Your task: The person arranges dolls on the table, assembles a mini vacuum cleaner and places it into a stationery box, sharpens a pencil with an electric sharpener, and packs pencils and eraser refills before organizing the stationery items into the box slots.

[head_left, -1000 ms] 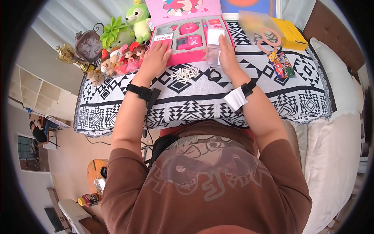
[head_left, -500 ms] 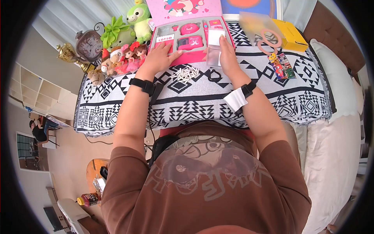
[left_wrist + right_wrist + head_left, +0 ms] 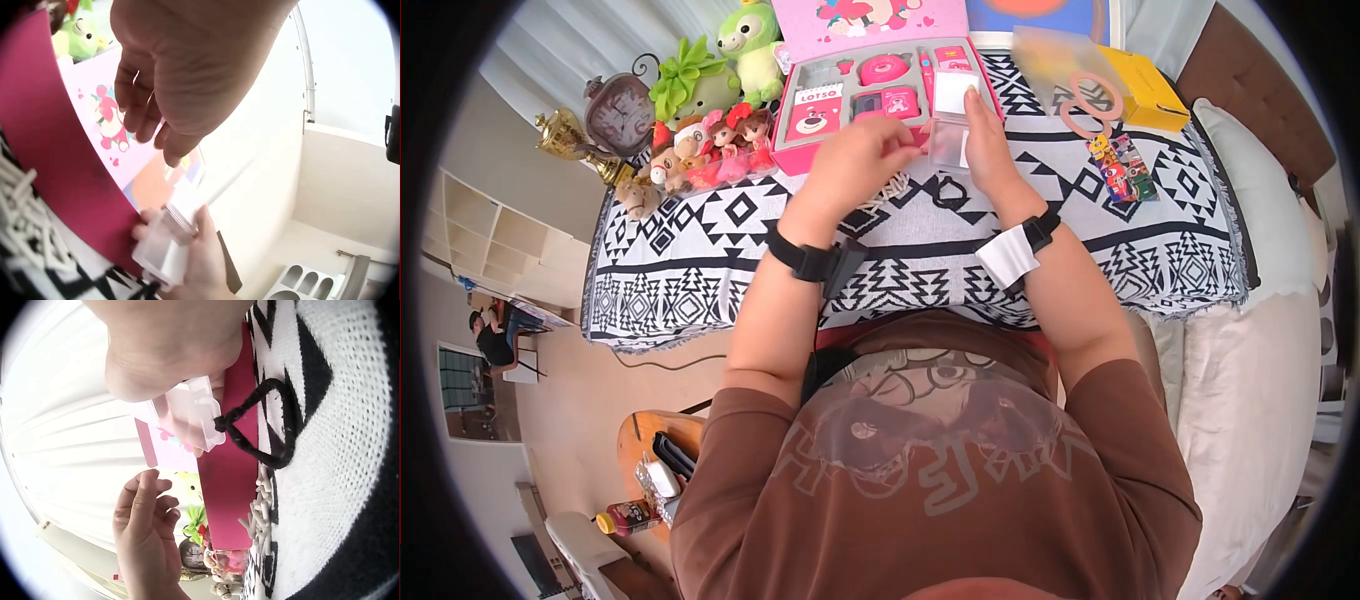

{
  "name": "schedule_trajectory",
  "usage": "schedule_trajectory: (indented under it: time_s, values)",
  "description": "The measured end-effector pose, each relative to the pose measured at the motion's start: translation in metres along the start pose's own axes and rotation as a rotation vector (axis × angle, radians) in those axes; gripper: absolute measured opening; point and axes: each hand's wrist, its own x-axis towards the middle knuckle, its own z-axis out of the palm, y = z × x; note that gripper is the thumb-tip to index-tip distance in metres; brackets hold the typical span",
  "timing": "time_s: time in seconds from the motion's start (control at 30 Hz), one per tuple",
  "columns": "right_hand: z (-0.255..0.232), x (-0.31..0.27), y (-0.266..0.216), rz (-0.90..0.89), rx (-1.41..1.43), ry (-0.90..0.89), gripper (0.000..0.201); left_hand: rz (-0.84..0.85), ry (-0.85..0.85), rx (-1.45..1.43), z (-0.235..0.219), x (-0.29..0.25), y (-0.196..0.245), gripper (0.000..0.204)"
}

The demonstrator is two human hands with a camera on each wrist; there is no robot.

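Left hand empty, right hand gripping the clear plastic container [image 3: 947, 150] at the pink box

Largest first: we record a black-and-white geometric-patterned cloth [image 3: 940, 265] spread beneath everything. On it, the rectangular pink box [image 3: 794, 158] sits with its printed pink lid [image 3: 870, 22] raised. To its left we see a green plush toy [image 3: 752, 50], a grey-brown ornate clock [image 3: 620, 113] and a row of small red-and-pink dolls [image 3: 735, 145]. To its right lie a yellow cardboard box [image 3: 1155, 97], two pale pink rings [image 3: 1090, 97], partly overlapping, and a colourful cartoon sheet [image 3: 1122, 168].

Hands next. The left hand [image 3: 855, 165] is raised near the box's front wall, fingers loosely bent, holding nothing. The right hand [image 3: 993, 150] is closed around the container, thumb on one side and fingertips showing on the other. We note the container upright by the box's front right part; whether it touches the box we cannot tell. A white square piece [image 3: 955, 93] shows just above the clear part, against the right hand's thumb; we cannot tell if the two are joined.

Inside the box, a white-and-pink LOTSO pad [image 3: 815, 112] lies in the left compartment and a rounded pink item [image 3: 885, 69] in the upper middle.

Smallest: a thin black loop [image 3: 950, 192] on the cloth near the container, and a heap of short white sticks [image 3: 261, 512] in front of the box, partly hidden by the left hand in the head view.
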Motion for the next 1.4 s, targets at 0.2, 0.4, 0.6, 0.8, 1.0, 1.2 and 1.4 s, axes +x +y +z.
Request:
schedule_trajectory:
  time_s: [0.2, 0.4, 0.6, 0.8, 1.0, 1.2, 1.4]
  values:
    - [0.003, 0.0, -0.004, 0.009, -0.019, -0.036, 0.055, -0.07, -0.131, 0.102, 0.026, -0.012, -0.023, 0.024]
    - [0.009, -0.005, -0.007, 0.099, 0.106, -0.13, 0.049, -0.133, -0.19, 0.013, 0.028, -0.017, -0.037, 0.027]
    - [0.009, -0.007, -0.002, 0.179, 0.17, -0.195, 0.05, -0.124, -0.203, -0.021, 0.027, -0.02, -0.038, 0.024]
    - [0.012, -0.01, -0.005, 0.208, 0.099, -0.223, 0.052, -0.077, -0.149, -0.279, 0.035, -0.02, -0.052, 0.018]
    - [0.01, -0.011, 0.0, 0.146, 0.046, -0.236, 0.048, -0.113, -0.02, -0.357, 0.034, -0.017, -0.044, 0.013]
    - [0.014, -0.015, -0.003, -0.005, -0.304, -0.195, 0.049, -0.123, 0.265, -0.561, 0.036, -0.014, -0.045, 0.009]
    - [0.014, -0.017, 0.0, -0.048, -0.341, -0.204, 0.052, -0.031, 0.159, -0.603, 0.032, -0.018, -0.034, 0.009]
